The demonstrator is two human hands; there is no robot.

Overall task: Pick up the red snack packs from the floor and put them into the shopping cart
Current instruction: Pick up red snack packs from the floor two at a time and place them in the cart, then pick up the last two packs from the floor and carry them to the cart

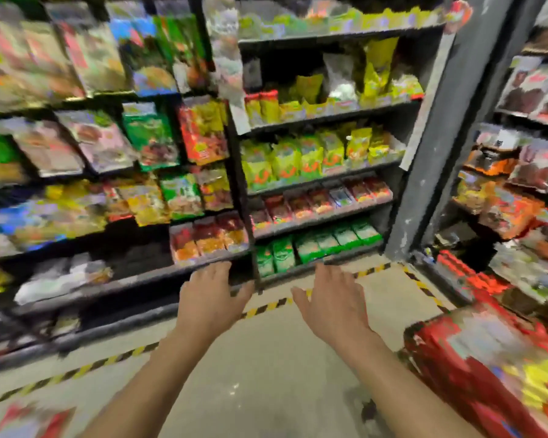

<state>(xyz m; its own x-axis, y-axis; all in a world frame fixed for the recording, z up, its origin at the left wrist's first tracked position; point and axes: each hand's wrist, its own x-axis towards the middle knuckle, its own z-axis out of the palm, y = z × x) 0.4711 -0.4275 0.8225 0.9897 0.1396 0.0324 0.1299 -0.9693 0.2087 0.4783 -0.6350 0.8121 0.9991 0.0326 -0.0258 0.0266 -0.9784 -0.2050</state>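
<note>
**Mia:** What are the hands doing?

**Ben:** Both are empty. The bare left hand [211,297] is flat with its fingers spread out, palm down. The bare right hand [331,300] is the same, fingers wide apart, holding nothing. They float side by side, apart from each other, above the pale smooth floor [266,368].

**Mia:** Where are the red snack packs?

**Ben:** A blurry red shiny pack [29,420] lies on the floor in the bottom left corner, well away from the left hand. At the bottom right there is a big pile of red and yellow packs [487,368], near the right arm. I cannot tell if that pile sits in a cart, because it is too smeared.

**Mia:** Can you read any names on the bags?

**Ben:** No. Everything is blurry, so no words can be read. I only see colours: green bags [317,246] on the low shelf, yellow-green bags [285,161] higher up.

**Mia:** Is there room to move?

**Ben:** Yes, the floor under and between the arms is open. A yellow and black striped tape line [108,361] runs along the foot of the dark metal shelves [317,180]. A grey pillar [424,159] stands at the right, with more shelves of packs [525,172] past it.
</note>
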